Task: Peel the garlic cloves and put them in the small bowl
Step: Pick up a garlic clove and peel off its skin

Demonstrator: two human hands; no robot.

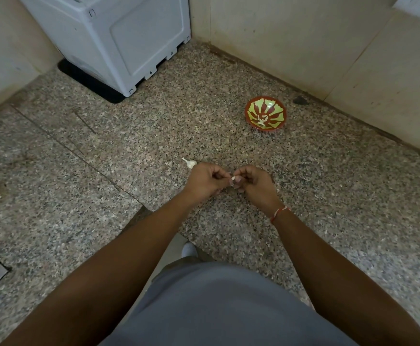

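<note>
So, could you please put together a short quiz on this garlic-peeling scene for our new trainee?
1. True or false: the small bowl stands on the speckled counter near the wall.
2. What do the left hand and right hand hold between them?
A. a knife
B. a garlic clove
C. a spoon
3. Fill in: the garlic bulb lies just beyond the ____ hand.

Key: 1 true; 2 B; 3 left.
</note>
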